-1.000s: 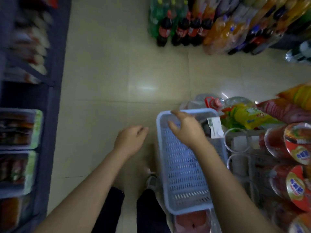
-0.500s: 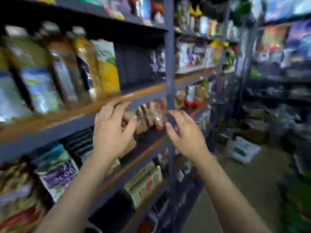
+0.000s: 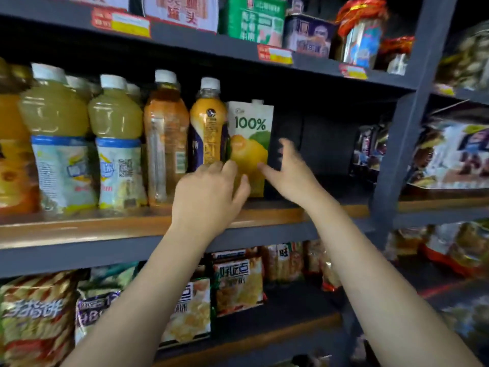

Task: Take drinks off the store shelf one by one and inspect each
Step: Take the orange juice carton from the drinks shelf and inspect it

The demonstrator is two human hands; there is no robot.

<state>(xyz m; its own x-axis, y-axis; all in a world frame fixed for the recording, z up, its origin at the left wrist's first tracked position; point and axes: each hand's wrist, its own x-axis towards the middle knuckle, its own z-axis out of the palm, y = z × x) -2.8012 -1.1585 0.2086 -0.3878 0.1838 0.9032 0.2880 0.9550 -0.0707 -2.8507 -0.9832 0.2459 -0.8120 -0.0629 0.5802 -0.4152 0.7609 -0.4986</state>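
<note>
Left hand (image 3: 209,192) fingers curled against the juice carton (image 3: 250,144) front; right hand (image 3: 288,172) fingers spread beside it, contact unclear. Carton upright on wooden shelf (image 3: 79,229), dim store aisle, bottles (image 3: 113,141) left of fingers.

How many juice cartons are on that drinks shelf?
1: the juice carton marked 100% stands right of the bottles, between the left hand and right hand. Others may hide behind.

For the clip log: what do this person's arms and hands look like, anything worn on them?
Both forearms are bare right down to the frame's lower edge, no sleeves showing. The left hand and right hand have no gloves, and no rings, watch or bracelet show. The right fingers are motion-blurred, so small details there are unclear.
</note>
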